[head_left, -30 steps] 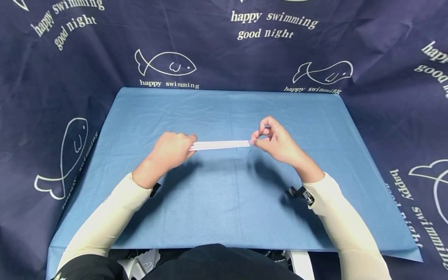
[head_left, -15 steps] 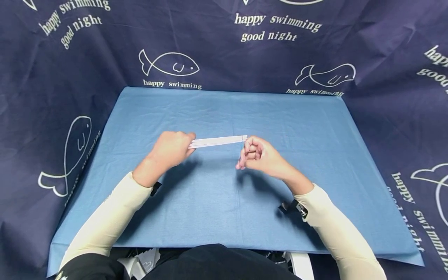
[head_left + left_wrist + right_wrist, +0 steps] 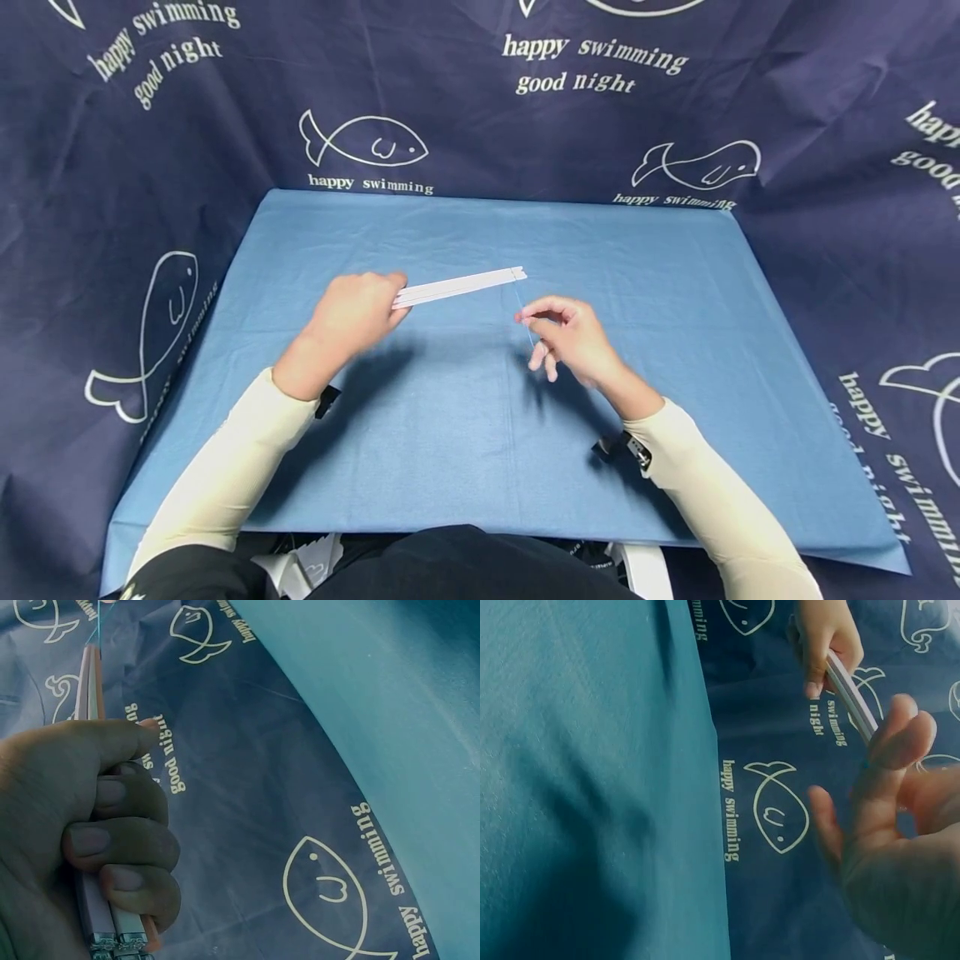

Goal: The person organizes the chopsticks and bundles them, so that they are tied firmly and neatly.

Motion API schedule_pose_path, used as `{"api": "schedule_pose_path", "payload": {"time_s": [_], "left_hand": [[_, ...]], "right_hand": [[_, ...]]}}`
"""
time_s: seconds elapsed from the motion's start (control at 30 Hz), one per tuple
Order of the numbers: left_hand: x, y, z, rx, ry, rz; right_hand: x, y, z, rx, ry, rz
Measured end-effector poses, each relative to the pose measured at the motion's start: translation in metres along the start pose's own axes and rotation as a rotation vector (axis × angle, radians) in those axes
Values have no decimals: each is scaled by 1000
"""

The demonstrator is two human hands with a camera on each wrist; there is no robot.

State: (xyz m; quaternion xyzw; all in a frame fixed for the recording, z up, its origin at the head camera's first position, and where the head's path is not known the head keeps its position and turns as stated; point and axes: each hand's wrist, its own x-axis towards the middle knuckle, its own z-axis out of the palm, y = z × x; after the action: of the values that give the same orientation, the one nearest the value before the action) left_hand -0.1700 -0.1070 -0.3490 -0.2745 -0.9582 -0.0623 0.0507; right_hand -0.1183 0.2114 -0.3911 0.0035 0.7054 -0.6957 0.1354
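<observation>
A bundle of several pale chopsticks (image 3: 457, 287) is gripped by my left hand (image 3: 356, 312), with the fingers wrapped round it. In the left wrist view, their square, silvery patterned ends (image 3: 118, 941) stick out below the fist. A thin blue rubber band (image 3: 519, 296) goes round the far tips of the bundle and stretches down toward my right hand (image 3: 573, 337). Thumb and index finger of that hand pinch the band, while other fingers spread below. Two blue strands (image 3: 98, 630) show at the tips in the left wrist view. Both hands are held above the table.
A blue cloth covers the table (image 3: 450, 450). Dark blue curtains (image 3: 495, 142) with fish drawings and lettering hang behind and at both sides. Parts of a white chair (image 3: 647, 567) show below the table's front edge.
My left hand has tilted the chopsticks, raising their tips away from me. The right hand has gone from the tips toward me, drawing the blue band out from the bundle.
</observation>
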Motion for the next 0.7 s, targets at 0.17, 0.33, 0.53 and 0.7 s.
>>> {"api": "schedule_pose_path", "payload": {"time_s": [0.17, 0.33, 0.53, 0.7], "left_hand": [[-2, 0, 2, 2, -3, 27], [-2, 1, 4, 20, -8, 81], [-5, 4, 4, 32, 19, 202], [-7, 6, 3, 22, 42, 307]], "right_hand": [[-2, -3, -4, -70, -130, -5], [-3, -8, -13, -31, -272, -105], [4, -11, -26, -10, -434, -158], [14, -16, -31, 24, -599, -140]]}}
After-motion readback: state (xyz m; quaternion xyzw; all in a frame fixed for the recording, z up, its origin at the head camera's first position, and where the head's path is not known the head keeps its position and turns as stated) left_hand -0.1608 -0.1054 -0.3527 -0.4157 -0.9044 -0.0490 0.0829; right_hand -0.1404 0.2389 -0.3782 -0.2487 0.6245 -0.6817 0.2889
